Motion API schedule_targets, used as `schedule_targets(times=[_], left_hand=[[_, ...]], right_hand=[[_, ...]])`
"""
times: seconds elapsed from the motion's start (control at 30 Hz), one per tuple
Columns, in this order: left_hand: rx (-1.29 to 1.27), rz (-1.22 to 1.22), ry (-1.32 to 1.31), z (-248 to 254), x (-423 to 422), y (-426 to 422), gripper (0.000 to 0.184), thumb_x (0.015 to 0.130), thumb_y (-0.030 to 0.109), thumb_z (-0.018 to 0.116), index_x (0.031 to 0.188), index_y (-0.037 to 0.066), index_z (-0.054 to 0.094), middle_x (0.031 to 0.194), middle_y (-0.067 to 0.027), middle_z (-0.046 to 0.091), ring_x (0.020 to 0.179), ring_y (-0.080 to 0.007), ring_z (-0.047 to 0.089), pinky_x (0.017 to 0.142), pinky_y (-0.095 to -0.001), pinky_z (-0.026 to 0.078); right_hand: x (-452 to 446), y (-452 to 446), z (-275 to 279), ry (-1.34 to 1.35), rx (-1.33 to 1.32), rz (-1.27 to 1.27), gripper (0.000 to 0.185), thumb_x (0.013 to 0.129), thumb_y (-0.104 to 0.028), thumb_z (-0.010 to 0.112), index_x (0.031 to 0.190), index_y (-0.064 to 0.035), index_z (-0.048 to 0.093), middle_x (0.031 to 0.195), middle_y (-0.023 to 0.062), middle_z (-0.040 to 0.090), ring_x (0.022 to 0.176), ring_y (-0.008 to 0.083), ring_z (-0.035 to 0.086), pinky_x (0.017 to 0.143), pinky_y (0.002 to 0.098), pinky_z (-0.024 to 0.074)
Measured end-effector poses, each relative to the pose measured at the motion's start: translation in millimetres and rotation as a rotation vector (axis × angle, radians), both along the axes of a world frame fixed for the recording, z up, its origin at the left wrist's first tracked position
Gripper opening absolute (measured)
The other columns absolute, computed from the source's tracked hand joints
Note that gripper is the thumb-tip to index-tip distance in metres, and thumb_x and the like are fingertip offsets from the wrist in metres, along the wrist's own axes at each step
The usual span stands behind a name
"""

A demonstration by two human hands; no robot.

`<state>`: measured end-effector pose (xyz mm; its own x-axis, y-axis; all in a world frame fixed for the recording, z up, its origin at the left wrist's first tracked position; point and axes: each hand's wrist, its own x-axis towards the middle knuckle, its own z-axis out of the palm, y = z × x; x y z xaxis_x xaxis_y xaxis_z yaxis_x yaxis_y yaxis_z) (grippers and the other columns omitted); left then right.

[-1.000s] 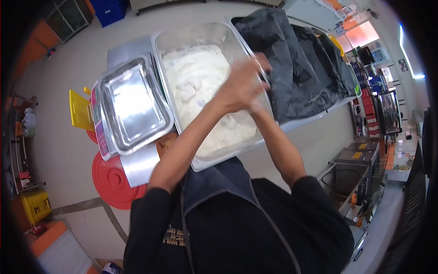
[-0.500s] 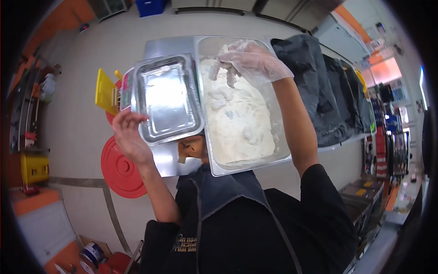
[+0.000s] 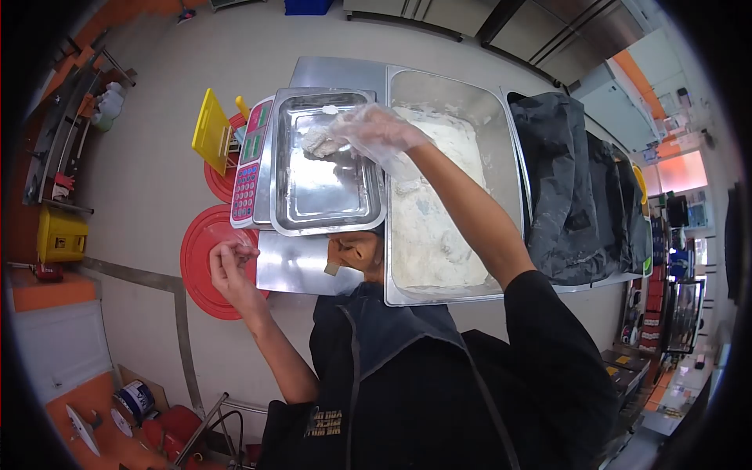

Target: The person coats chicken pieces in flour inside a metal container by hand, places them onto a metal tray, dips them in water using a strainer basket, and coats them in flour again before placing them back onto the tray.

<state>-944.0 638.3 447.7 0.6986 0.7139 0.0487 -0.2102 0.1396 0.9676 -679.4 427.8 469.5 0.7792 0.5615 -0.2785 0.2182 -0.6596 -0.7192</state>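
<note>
My right hand, in a clear plastic glove, grips a flour-coated clump over the shiny metal tray. The clump's exact kind is hard to make out under its white coating. A small white bit shows at the tray's far end. Beneath the tray is a scale with a pink and green keypad. Right of it, a deep steel pan holds white flour. Bare and raised, my left hand is over a red round lid, its fingers loosely bent and apart, with nothing visible in them.
Black plastic sheeting covers things right of the pan. Left of the scale stands a yellow panel. A brown item lies between tray and pan, near my body. A blue crate sits on the floor at the back.
My right hand has moved left from above the flour pan to above the metal tray, carrying the clump. My left hand has dropped from beside the tray to over the red lid.
</note>
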Motion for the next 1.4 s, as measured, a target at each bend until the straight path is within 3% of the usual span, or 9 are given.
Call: schedule_targets(times=[0.17,0.27,0.4,0.47,0.63,0.73,0.93,1.17,1.4], left_hand=[[0.031,-0.042,0.031,-10,4,-2,0.016,0.094,0.014,0.047,0.092,0.000,0.053,0.075,-0.0064,0.055,0.067,-0.0153,0.056,0.066,-0.0282,0.048],[0.054,-0.063,0.043,-8,7,-5,0.015,0.094,0.013,0.047,0.091,0.000,0.053,0.075,-0.0069,0.056,0.066,-0.0152,0.056,0.065,-0.0280,0.048],[0.051,-0.096,0.051,-8,14,-6,0.015,0.094,0.013,0.048,0.091,-0.001,0.053,0.074,-0.0068,0.056,0.066,-0.0151,0.056,0.066,-0.0279,0.048],[0.047,-0.122,0.042,-10,18,-8,0.015,0.094,0.013,0.048,0.091,-0.001,0.053,0.074,-0.0068,0.056,0.066,-0.0150,0.056,0.066,-0.0277,0.048],[0.061,-0.176,0.036,-12,25,-17,0.016,0.094,0.014,0.048,0.091,-0.001,0.053,0.073,-0.0071,0.056,0.066,-0.0150,0.057,0.066,-0.0272,0.047],[0.069,-0.199,0.047,-13,27,-22,0.016,0.094,0.014,0.049,0.091,-0.001,0.053,0.073,-0.0072,0.056,0.066,-0.0150,0.057,0.066,-0.0268,0.047],[0.057,-0.172,0.048,-14,21,-17,0.015,0.093,0.013,0.049,0.093,-0.001,0.053,0.073,-0.0072,0.056,0.066,-0.0152,0.057,0.066,-0.0270,0.048],[0.124,-0.177,0.100,-12,21,-21,0.015,0.093,0.013,0.050,0.092,-0.001,0.054,0.072,-0.0071,0.057,0.065,-0.0149,0.057,0.066,-0.0273,0.048],[0.158,-0.227,0.121,-11,28,-30,0.015,0.093,0.013,0.050,0.092,-0.001,0.054,0.071,-0.0069,0.057,0.064,-0.0146,0.057,0.064,-0.0266,0.048]], right_hand=[[-17,-88,-23,-0.201,0.356,-0.167,0.048,0.077,-0.050,0.061,0.082,-0.0030,0.063,0.072,0.0097,0.059,0.070,0.0194,0.056,0.065,0.0356,0.0450],[-45,-145,-31,-0.237,-0.205,-0.345,0.053,0.080,-0.051,0.061,0.099,-0.0018,0.065,0.107,0.0168,0.062,0.090,0.0204,0.061,0.069,0.0367,0.0505],[-106,-212,-114,0.149,-0.828,0.125,0.064,0.072,-0.054,0.064,0.101,0.0035,0.059,0.103,0.0257,0.061,0.095,0.0331,0.061,0.078,0.0415,0.0491],[-157,-207,-134,0.188,-0.730,-0.031,0.069,0.070,-0.054,0.065,0.109,0.0019,0.054,0.100,0.0260,0.061,0.093,0.0347,0.060,0.080,0.0424,0.0477],[-211,-169,-145,0.028,-0.446,0.154,0.066,0.065,-0.042,0.070,0.111,0.0014,0.052,0.102,0.0254,0.060,0.097,0.0365,0.059,0.084,0.0416,0.0466],[-193,-148,-147,0.216,-0.523,0.380,0.064,0.064,-0.038,0.072,0.112,0.0014,0.054,0.107,0.0246,0.059,0.103,0.0345,0.057,0.088,0.0388,0.0455],[-158,-143,-101,0.244,-0.223,-0.020,0.065,0.070,-0.033,0.071,0.124,-0.0007,0.051,0.120,0.0189,0.056,0.110,0.0237,0.055,0.095,0.0308,0.0416],[-126,-177,-80,0.196,-0.045,-0.106,0.055,0.077,-0.020,0.068,0.125,-0.0003,0.050,0.127,0.0143,0.053,0.112,0.0205,0.052,0.096,0.0276,0.0389],[-119,-215,-116,0.008,-0.376,-0.215,0.039,0.078,-0.022,0.066,0.113,-0.0080,0.059,0.103,0.0167,0.063,0.093,0.0276,0.060,0.083,0.0332,0.0459]])
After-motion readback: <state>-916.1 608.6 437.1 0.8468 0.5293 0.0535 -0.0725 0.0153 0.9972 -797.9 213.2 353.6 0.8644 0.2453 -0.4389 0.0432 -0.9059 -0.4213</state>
